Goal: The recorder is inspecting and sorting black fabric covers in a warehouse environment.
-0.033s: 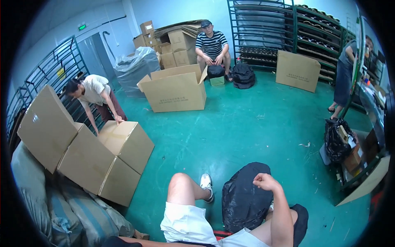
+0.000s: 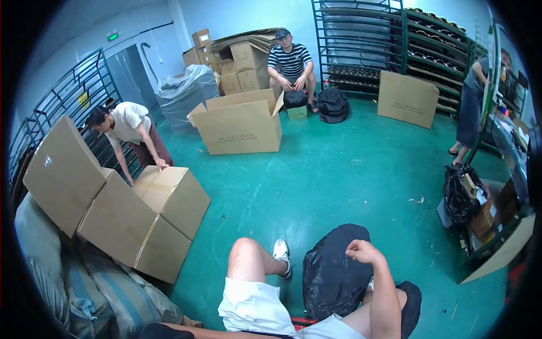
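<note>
My right hand [image 2: 363, 251] hovers in front of my body with its fingers curled in together, and I see nothing in them. Below and beside it is a big black bag [image 2: 333, 277], rounded and wrinkled like a covered backpack, standing on the floor between my legs. Whether the fingertips touch the bag, I cannot tell. Of my left side only the forearm [image 2: 220, 332] shows, along the lower edge; the left hand is out of view. I sit in white shorts [image 2: 254, 305], with one white shoe [image 2: 282, 257] beside the bag.
Stacked cartons [image 2: 118, 220] and woven sacks [image 2: 107, 294] lie at left, where a person [image 2: 132, 127] leans over a box. Ahead are an open carton [image 2: 240, 133], a seated person [image 2: 291, 62] and shelf racks [image 2: 361, 45]. At right, a person [image 2: 473, 107] stands behind a table with a black rubbish bag [image 2: 463, 195].
</note>
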Demonstrator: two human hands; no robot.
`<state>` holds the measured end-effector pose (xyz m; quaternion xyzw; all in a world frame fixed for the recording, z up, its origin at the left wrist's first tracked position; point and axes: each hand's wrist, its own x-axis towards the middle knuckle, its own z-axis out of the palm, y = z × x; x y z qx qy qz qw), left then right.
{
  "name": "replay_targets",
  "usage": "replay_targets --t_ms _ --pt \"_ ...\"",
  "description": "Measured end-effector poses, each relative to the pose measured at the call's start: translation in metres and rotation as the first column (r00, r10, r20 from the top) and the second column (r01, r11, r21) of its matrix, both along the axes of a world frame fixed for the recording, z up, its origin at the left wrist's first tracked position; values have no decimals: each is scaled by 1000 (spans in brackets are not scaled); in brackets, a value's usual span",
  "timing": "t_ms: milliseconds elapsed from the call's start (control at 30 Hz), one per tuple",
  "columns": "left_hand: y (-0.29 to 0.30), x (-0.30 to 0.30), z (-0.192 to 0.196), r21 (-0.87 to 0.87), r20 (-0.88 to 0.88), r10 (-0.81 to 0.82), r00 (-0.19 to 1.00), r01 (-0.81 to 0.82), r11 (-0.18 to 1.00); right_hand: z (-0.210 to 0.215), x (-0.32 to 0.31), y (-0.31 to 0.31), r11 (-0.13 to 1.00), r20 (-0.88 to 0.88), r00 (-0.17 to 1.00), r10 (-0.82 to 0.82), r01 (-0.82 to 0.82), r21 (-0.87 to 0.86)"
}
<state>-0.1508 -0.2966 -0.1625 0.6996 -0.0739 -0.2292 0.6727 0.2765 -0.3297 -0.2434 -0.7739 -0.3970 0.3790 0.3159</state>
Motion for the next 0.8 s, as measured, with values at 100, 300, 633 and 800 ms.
replay_targets --t_ms 100,300,633,800 --pt "21 19 28 341 -134 -416 900 436 833 -3 1 -3 999 98 995 34 -33 -6" --pt "15 16 23 27 70 -154 986 152 988 15 3 -16 994 215 976 34 -10 -110" --pt "19 18 31 7 -160 -202 966 206 979 9 3 -19 988 322 941 105 -63 -138" --pt "42 5 11 3 -357 -322 877 346 938 -6 -1 -3 985 312 942 123 -79 -151"
